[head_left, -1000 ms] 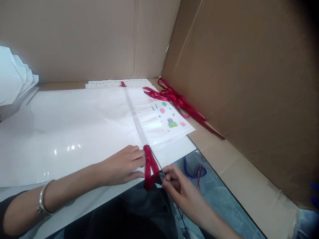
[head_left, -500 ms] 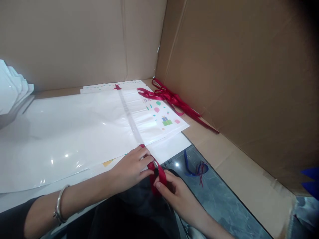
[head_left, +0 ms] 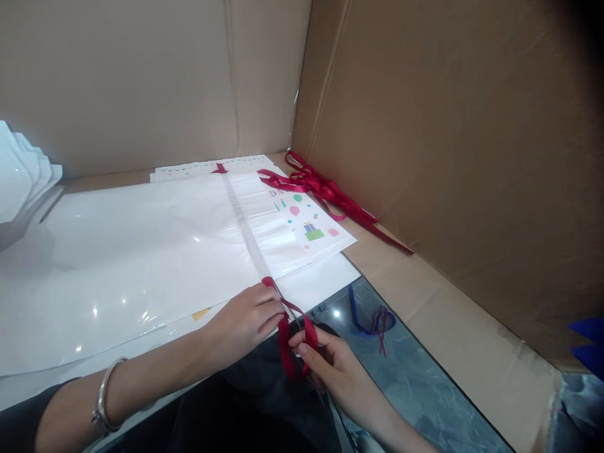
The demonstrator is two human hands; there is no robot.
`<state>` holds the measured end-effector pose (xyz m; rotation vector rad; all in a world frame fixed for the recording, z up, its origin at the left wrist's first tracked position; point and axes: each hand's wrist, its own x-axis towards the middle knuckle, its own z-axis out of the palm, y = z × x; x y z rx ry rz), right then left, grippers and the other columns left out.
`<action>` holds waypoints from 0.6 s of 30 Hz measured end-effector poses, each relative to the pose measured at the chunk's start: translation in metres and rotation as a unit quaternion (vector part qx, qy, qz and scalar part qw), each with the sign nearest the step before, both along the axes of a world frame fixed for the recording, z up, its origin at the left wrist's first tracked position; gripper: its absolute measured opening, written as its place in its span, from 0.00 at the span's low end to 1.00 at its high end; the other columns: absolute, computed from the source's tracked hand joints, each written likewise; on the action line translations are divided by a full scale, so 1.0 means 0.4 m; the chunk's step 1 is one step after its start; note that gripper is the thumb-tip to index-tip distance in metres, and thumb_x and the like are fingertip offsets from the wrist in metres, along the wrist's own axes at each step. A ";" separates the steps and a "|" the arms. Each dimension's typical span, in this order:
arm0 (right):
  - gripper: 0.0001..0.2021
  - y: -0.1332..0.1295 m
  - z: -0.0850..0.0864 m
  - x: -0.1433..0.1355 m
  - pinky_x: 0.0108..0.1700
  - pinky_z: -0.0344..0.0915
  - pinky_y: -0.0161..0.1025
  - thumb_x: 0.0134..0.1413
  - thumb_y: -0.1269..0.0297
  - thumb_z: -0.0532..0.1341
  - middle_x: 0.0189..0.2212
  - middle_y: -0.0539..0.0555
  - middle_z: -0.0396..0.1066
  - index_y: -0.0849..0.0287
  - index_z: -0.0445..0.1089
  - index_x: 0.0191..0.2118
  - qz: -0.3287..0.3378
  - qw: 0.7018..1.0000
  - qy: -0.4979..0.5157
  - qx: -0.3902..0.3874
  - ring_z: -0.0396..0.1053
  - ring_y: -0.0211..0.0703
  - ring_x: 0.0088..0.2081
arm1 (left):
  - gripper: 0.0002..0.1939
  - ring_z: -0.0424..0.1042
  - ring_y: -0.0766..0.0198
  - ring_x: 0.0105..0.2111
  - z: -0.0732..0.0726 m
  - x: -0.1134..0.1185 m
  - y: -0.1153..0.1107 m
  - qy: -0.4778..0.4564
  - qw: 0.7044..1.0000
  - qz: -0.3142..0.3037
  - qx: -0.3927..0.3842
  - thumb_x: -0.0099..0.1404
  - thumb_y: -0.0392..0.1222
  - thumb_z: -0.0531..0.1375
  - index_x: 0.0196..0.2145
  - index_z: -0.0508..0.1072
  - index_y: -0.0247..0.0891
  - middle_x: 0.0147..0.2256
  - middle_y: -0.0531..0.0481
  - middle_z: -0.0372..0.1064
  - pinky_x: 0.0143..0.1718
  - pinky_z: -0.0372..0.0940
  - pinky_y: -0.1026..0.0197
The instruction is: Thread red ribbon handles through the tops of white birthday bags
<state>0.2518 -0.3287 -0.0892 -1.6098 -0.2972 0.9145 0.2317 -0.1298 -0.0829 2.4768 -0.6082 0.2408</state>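
Note:
At the front edge of the work surface, my left hand (head_left: 250,318) pinches a red ribbon (head_left: 284,352), one bit of which shows above its knuckles. My right hand (head_left: 337,365) is closed on the same ribbon to the right, and the ribbon hangs in a loop between both hands over my lap. Something thin and metallic runs past my left fingertips toward my right hand; its kind is unclear. Beyond my left hand lies a large glossy white plastic sheet (head_left: 141,251) with a pale strip (head_left: 248,236) across it. A red ribbon end (head_left: 220,168) sits at the strip's far end.
Printed party sheets (head_left: 325,236) stick out right of the plastic. A bundle of red ribbons (head_left: 325,189) rests against the cardboard wall (head_left: 448,126). Blue ribbon and red threads (head_left: 382,321) lie on the grey marbled surface (head_left: 425,371). White stacked sheets (head_left: 28,167) stand at left.
My hands have drawn slightly apart, and the ribbon loop between them has opened wider. The thin metallic thing shows more clearly now. The view has shifted a little.

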 end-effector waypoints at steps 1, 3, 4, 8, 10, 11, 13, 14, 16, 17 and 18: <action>0.19 0.001 -0.001 0.000 0.22 0.51 0.31 0.55 0.48 0.57 0.21 0.45 0.56 0.61 0.66 0.40 -0.007 1.000 0.013 -0.002 0.52 0.31 0.20 | 0.10 0.66 0.63 0.36 0.000 -0.002 0.001 -0.007 1.000 -0.003 0.002 0.68 0.34 0.50 0.35 0.71 0.34 0.36 0.46 0.68 0.37 0.64 0.62; 0.21 0.001 -0.002 0.000 0.22 0.50 0.30 0.54 0.48 0.57 0.22 0.46 0.57 0.62 0.66 0.43 -0.024 0.999 0.030 -0.007 0.52 0.31 0.20 | 0.09 0.66 0.63 0.36 0.001 -0.005 0.003 -0.036 0.999 -0.012 -0.001 0.68 0.34 0.50 0.35 0.70 0.34 0.36 0.46 0.68 0.37 0.64 0.61; 0.21 0.002 -0.001 0.000 0.23 0.50 0.30 0.54 0.48 0.58 0.23 0.47 0.59 0.63 0.66 0.43 -0.033 0.999 0.033 -0.005 0.53 0.31 0.21 | 0.09 0.66 0.63 0.37 0.001 -0.007 0.004 -0.055 0.998 -0.016 -0.004 0.68 0.34 0.51 0.35 0.70 0.34 0.36 0.45 0.69 0.37 0.63 0.61; 0.19 0.011 0.010 0.003 0.30 0.57 0.32 0.54 0.51 0.58 0.32 0.51 0.66 0.62 0.68 0.43 -0.037 0.998 0.028 0.032 0.60 0.35 0.28 | 0.06 0.66 0.63 0.36 0.003 -0.011 0.010 -0.115 0.993 -0.029 -0.010 0.66 0.31 0.53 0.38 0.70 0.33 0.37 0.45 0.69 0.37 0.64 0.61; 0.18 0.028 0.019 0.016 0.35 0.61 0.35 0.54 0.53 0.59 0.33 0.52 0.68 0.62 0.68 0.44 -0.027 0.998 0.010 0.048 0.63 0.39 0.31 | 0.06 0.66 0.63 0.36 0.005 -0.012 0.012 -0.136 0.990 -0.046 -0.001 0.66 0.30 0.53 0.39 0.69 0.33 0.37 0.45 0.69 0.37 0.64 0.61; 0.17 0.041 0.025 0.027 0.38 0.62 0.37 0.54 0.55 0.59 0.33 0.52 0.68 0.62 0.68 0.44 -0.022 0.998 -0.010 0.055 0.64 0.40 0.33 | 0.07 0.66 0.63 0.37 0.005 -0.013 0.012 -0.145 0.988 -0.056 0.005 0.66 0.30 0.53 0.40 0.69 0.33 0.37 0.45 0.69 0.37 0.64 0.61; 0.14 0.068 0.039 0.055 0.44 0.62 0.40 0.54 0.58 0.58 0.35 0.54 0.69 0.62 0.69 0.43 -0.009 0.996 -0.055 0.073 0.66 0.43 0.37 | 0.07 0.66 0.62 0.37 0.006 -0.015 0.015 -0.165 0.984 -0.072 0.008 0.65 0.29 0.53 0.41 0.68 0.33 0.36 0.44 0.69 0.38 0.65 0.60; 0.13 0.078 0.047 0.069 0.46 0.62 0.40 0.54 0.60 0.58 0.36 0.54 0.70 0.62 0.69 0.42 0.001 0.994 -0.072 0.079 0.66 0.44 0.39 | 0.08 0.66 0.62 0.38 0.005 -0.016 0.017 -0.173 0.982 -0.074 0.005 0.65 0.29 0.53 0.41 0.68 0.32 0.37 0.44 0.69 0.38 0.66 0.60; 0.13 0.082 0.063 0.086 0.49 0.61 0.42 0.54 0.61 0.57 0.38 0.55 0.70 0.63 0.68 0.43 0.027 0.993 -0.089 0.073 0.66 0.46 0.43 | 0.08 0.66 0.61 0.39 0.004 -0.018 0.026 -0.185 0.981 -0.062 -0.008 0.64 0.28 0.54 0.41 0.68 0.33 0.38 0.42 0.67 0.38 0.66 0.60; 0.15 0.073 0.070 0.086 0.50 0.61 0.42 0.55 0.61 0.57 0.39 0.56 0.70 0.62 0.66 0.46 0.041 0.994 -0.088 0.057 0.66 0.46 0.44 | 0.09 0.66 0.62 0.39 0.004 -0.019 0.032 -0.184 0.982 -0.051 -0.015 0.64 0.28 0.54 0.41 0.68 0.33 0.39 0.42 0.67 0.38 0.66 0.61; 0.17 0.057 0.073 0.080 0.50 0.62 0.43 0.55 0.60 0.57 0.41 0.56 0.69 0.61 0.63 0.50 0.055 0.994 -0.086 0.035 0.66 0.46 0.45 | 0.09 0.66 0.62 0.39 0.003 -0.021 0.039 -0.176 0.983 -0.036 -0.021 0.63 0.28 0.54 0.41 0.68 0.33 0.40 0.42 0.66 0.38 0.66 0.61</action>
